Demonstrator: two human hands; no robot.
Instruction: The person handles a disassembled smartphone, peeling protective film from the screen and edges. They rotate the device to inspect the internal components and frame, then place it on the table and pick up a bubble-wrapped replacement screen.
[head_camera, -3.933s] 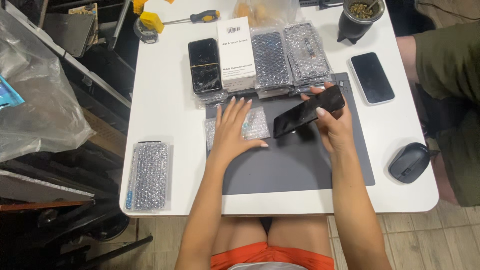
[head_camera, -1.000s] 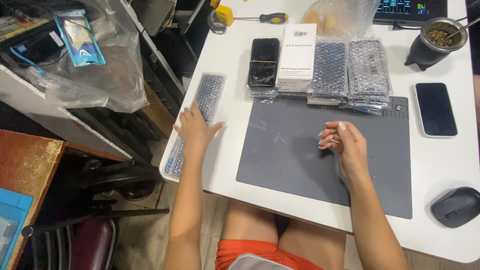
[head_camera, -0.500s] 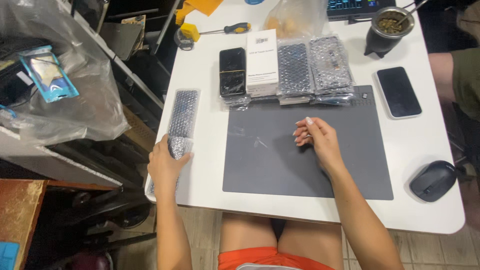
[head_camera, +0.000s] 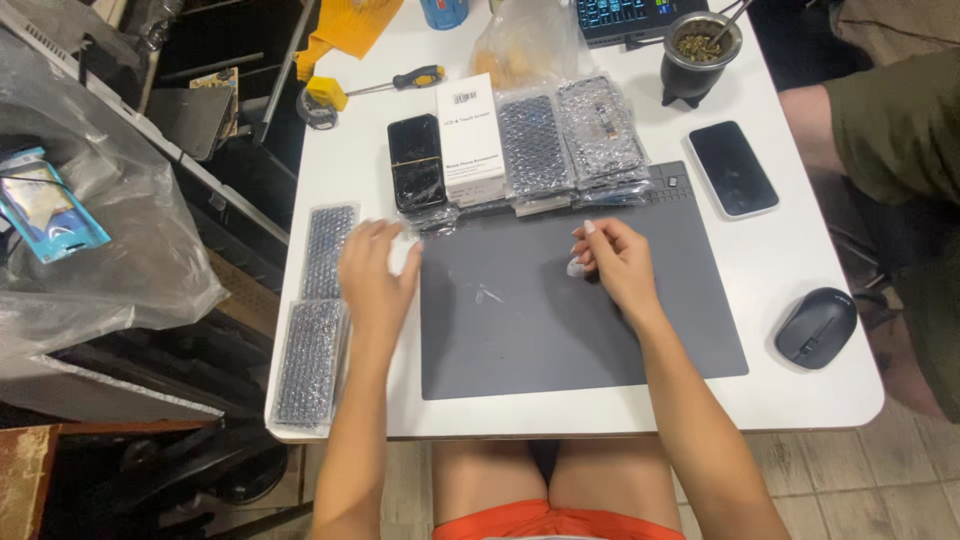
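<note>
Kid: Moved, that left hand (head_camera: 375, 272) did! Half a second ago it held a bubble pack out past the edge of the surface (head_camera: 800, 400). Now it is up by the mat (head_camera: 560, 330), at the mat's left edge.

Friend: Is it holding anything?

Kid: No. Its fingers are spread apart and a bit blurry. Two bubble packs lie left of the mat now. One pack (head_camera: 328, 250) is just left of the hand. The other pack (head_camera: 308, 362) is below that one, near the front edge.

Friend: And the right hand (head_camera: 615, 262)?

Kid: It sits on the mat, near the mat's top edge. Its fingers are curled close together around something small and pale (head_camera: 576, 267). I cannot tell what that is.

Friend: What is above the mat?

Kid: A row of things. A black phone (head_camera: 416, 162), then a white box (head_camera: 470, 138), then more bubble packs (head_camera: 570, 140) in a stack that overlaps the mat's top edge.

Friend: And right of the mat?

Kid: Another phone (head_camera: 732, 168) up high, lying flat. A dark mouse (head_camera: 816, 328) lower down. A dark cup (head_camera: 699, 48) stands above the mat's top right corner. A screwdriver (head_camera: 400, 80) lies far above the mat's left corner. Someone else in green (head_camera: 900, 120) sits far right.
</note>
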